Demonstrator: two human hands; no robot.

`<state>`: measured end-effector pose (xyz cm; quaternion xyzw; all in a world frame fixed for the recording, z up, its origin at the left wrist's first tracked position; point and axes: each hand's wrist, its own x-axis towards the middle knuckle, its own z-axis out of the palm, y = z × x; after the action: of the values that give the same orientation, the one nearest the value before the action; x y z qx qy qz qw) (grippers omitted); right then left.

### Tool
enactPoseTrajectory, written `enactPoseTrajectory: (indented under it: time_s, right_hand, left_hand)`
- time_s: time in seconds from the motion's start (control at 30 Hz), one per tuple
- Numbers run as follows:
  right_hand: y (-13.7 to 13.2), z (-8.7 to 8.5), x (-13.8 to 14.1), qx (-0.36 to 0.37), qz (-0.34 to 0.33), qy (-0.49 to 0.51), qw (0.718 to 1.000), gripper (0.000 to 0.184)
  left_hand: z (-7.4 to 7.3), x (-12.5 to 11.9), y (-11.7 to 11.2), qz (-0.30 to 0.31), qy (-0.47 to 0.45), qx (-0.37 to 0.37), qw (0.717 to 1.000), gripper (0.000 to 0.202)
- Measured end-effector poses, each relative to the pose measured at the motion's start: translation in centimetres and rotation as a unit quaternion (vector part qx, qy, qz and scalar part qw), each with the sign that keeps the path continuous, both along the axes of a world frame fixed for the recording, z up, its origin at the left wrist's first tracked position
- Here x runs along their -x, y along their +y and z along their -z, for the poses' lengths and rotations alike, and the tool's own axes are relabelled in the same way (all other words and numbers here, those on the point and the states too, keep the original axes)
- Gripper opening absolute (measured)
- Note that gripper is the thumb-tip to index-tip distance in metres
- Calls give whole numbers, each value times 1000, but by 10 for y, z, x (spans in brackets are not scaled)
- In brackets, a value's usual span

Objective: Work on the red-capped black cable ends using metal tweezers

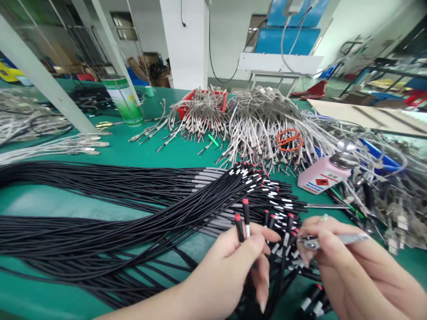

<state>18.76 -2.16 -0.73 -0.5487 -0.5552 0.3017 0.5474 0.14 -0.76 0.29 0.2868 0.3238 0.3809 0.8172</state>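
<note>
My left hand (238,258) is closed around black cables (246,213) whose red-tipped ends with white labels stick up above the thumb. To its right, my right hand (353,262) grips a small silver metal tool (336,240); a round pivot shows near its front, but its exact kind is hard to make out. More red-tipped cable ends (289,222) stand between the two hands, close to the tool. Long black cables (110,231) run in a thick bundle across the table from the left, with grey sleeves and white labels near their ends.
A pink bottle (322,175) with a metal top stands at the right. Behind lie heaps of grey-white cables (263,115), a red bin (183,109), orange-handled scissors (289,140) and a green can (123,102). A slanting white post (50,75) rises from the green table (143,146).
</note>
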Motion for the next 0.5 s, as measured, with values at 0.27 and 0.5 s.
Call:
enactPoseTrajectory:
  time_s: [0.27, 0.5]
  right_hand:
    - [12, -19, 16, 167, -148, 23, 975, 27]
    - [10, -22, 20, 132, -118, 45, 983, 32]
  left_hand:
    - [5, -5, -8, 216, 17, 10, 976, 59]
    - [1, -9, -3, -17, 15, 12, 1000, 35]
